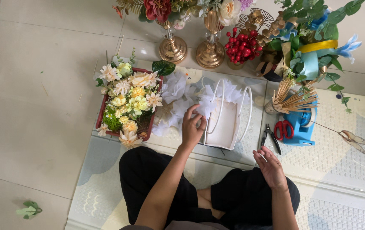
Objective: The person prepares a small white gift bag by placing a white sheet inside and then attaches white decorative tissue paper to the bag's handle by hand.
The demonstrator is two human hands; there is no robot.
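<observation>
left hand (192, 127) pinches the white tissue paper (206, 104) at the near-left rim of the white square gift bag with looped handles (225, 123). right hand (269, 166) lies open, palm up, right of the bag. the bag's mouth faces up, its long axis running away from the person.

Shining gold metal on the candle stands (172, 47). Looking soft and thin, white paper (178, 91) beside the smooth white bag (225, 123). Bumpy foam mat (344, 127). Glossy floor tiles (33, 106).
</observation>
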